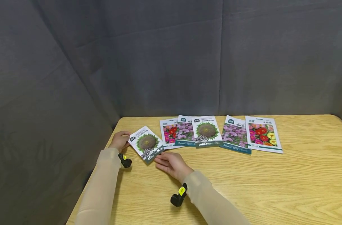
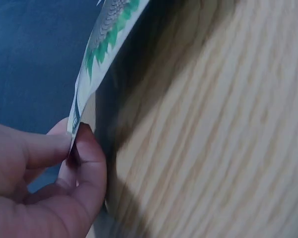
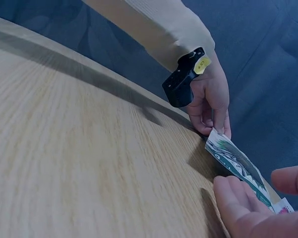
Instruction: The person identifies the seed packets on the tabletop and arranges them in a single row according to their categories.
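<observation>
While the left hand (image 1: pixel 120 140) pinches its left corner, I read the sunflower packet (image 1: pixel 146 143) between both hands, long axis slanting near-right toward the right hand (image 1: pixel 172 165), fingers extended, thumb apart.

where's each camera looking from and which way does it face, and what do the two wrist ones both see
Head: worn on the head, facing forward and down at the table and dark cloth; left hand, right hand and sleeves show.
Left wrist: facing the held sunflower packet; the left hand shows.
Right wrist: facing across the table; part of the right hand, the left hand and its sleeve show.
Both wrist views share the left hand, held sunflower packet, table and dark cloth.
</observation>
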Action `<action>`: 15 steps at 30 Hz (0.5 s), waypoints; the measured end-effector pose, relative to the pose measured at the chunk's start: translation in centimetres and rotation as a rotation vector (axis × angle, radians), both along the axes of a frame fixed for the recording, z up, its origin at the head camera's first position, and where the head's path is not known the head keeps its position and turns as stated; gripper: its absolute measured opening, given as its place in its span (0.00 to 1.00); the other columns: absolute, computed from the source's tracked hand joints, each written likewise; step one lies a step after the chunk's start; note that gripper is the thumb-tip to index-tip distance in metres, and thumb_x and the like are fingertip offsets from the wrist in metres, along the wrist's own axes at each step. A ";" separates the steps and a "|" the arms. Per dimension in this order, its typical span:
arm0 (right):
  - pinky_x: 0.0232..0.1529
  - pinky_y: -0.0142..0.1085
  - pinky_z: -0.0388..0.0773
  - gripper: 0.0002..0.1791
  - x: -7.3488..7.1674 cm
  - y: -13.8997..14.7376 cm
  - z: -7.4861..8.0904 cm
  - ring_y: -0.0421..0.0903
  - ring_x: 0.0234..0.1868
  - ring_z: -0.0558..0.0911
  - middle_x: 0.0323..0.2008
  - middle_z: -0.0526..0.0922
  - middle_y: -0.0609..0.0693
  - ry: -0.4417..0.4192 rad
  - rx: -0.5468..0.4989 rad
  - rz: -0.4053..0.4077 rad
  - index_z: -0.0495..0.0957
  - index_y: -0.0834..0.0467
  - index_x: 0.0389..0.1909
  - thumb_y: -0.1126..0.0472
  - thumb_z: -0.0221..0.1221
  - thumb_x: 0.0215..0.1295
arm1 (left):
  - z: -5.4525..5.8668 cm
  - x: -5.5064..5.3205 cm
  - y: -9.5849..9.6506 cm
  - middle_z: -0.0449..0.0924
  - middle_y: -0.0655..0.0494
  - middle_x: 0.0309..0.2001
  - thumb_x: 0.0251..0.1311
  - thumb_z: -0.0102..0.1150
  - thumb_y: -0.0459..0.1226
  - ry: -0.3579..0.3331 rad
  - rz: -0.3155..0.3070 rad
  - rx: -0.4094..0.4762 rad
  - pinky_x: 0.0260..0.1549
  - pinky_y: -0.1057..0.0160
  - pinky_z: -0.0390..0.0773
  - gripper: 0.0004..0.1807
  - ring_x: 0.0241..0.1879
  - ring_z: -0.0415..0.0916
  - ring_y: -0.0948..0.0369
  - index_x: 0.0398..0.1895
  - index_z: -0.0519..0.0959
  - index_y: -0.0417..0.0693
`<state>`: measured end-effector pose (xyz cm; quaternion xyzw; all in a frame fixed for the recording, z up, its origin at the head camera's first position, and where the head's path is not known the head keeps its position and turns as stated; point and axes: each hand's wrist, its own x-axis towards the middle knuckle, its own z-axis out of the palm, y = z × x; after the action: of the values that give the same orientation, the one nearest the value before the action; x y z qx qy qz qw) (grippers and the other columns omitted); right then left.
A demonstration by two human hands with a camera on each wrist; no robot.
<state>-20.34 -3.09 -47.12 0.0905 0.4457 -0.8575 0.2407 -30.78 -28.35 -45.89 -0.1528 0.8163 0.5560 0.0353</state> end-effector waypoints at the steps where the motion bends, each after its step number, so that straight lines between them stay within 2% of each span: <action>1: 0.65 0.53 0.72 0.25 0.1 0.0 0.0 0.62 0.67 0.74 0.66 0.69 0.74 0.002 -0.004 -0.002 0.58 0.76 0.70 0.71 0.47 0.76 | 0.0 0.0 -0.2 0.79 0.44 0.44 0.70 0.45 0.24 -0.003 -0.007 0.008 0.24 0.72 0.76 0.18 0.26 0.74 0.68 0.60 0.74 0.30; 4: 0.64 0.53 0.74 0.21 0.4 -0.1 -0.1 0.61 0.64 0.77 0.61 0.74 0.73 -0.014 -0.021 -0.012 0.64 0.75 0.65 0.72 0.48 0.76 | 0.1 0.2 -0.7 0.78 0.48 0.40 0.69 0.45 0.24 -0.007 -0.047 0.025 0.24 0.71 0.75 0.18 0.26 0.73 0.67 0.59 0.74 0.29; 8: 0.62 0.51 0.75 0.10 0.9 -0.1 -0.2 0.60 0.62 0.79 0.52 0.79 0.67 -0.015 -0.042 -0.015 0.69 0.71 0.52 0.72 0.49 0.75 | 0.2 0.5 -1.4 0.78 0.50 0.40 0.71 0.45 0.25 -0.018 -0.115 0.012 0.27 0.69 0.76 0.17 0.28 0.73 0.65 0.59 0.74 0.29; 10: 0.63 0.52 0.75 0.12 1.1 -0.1 -0.1 0.62 0.63 0.77 0.51 0.78 0.67 -0.012 -0.057 -0.015 0.68 0.71 0.56 0.72 0.48 0.76 | 0.3 0.7 -1.7 0.78 0.50 0.40 0.72 0.45 0.26 -0.030 -0.155 -0.008 0.28 0.67 0.77 0.17 0.29 0.73 0.63 0.60 0.74 0.29; 12: 0.63 0.52 0.75 0.20 1.5 0.0 -0.1 0.64 0.63 0.77 0.53 0.76 0.68 -0.011 -0.063 -0.018 0.63 0.71 0.65 0.71 0.47 0.77 | 0.3 0.9 -1.8 0.78 0.50 0.40 0.74 0.46 0.28 -0.051 -0.185 -0.009 0.30 0.66 0.77 0.17 0.29 0.73 0.62 0.61 0.74 0.31; 15: 0.62 0.51 0.76 0.28 1.9 0.2 0.0 0.62 0.56 0.81 0.51 0.75 0.67 -0.012 -0.046 -0.034 0.54 0.73 0.74 0.69 0.46 0.78 | 0.6 1.0 -1.7 0.76 0.52 0.39 0.75 0.47 0.29 -0.075 -0.250 0.007 0.31 0.65 0.77 0.17 0.30 0.72 0.62 0.63 0.74 0.32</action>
<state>-18.45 -2.89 -47.14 0.0977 0.4229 -0.8708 0.2309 -29.74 -30.06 -45.33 -0.0706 0.8251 0.5440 0.1354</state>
